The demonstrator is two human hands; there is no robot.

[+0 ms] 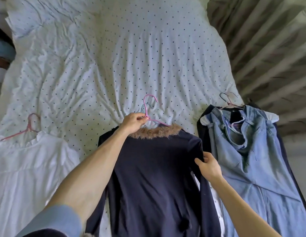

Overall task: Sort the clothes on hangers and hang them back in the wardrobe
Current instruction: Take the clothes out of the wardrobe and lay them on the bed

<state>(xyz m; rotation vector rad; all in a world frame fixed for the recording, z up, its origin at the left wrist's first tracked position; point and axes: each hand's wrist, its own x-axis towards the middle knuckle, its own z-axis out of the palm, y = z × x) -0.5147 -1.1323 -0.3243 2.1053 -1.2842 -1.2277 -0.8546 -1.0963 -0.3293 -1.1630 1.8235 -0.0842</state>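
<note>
The left hand (133, 123) pinches the pink hanger (149, 101) by its neck while the right hand (209, 168) curls round the sleeve edge of the navy top (157, 177). It lies on the bed (131, 48) between the white dress (29, 168) and the denim (243, 159). Lifted unevenly, that top may well slide off the thin hanger.

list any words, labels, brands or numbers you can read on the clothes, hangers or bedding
None readable. No word, label, brand or number shows on the navy top, the white garment, the denim garment, the pink hanger or the dotted sheet; its dots are only a pattern.
</note>
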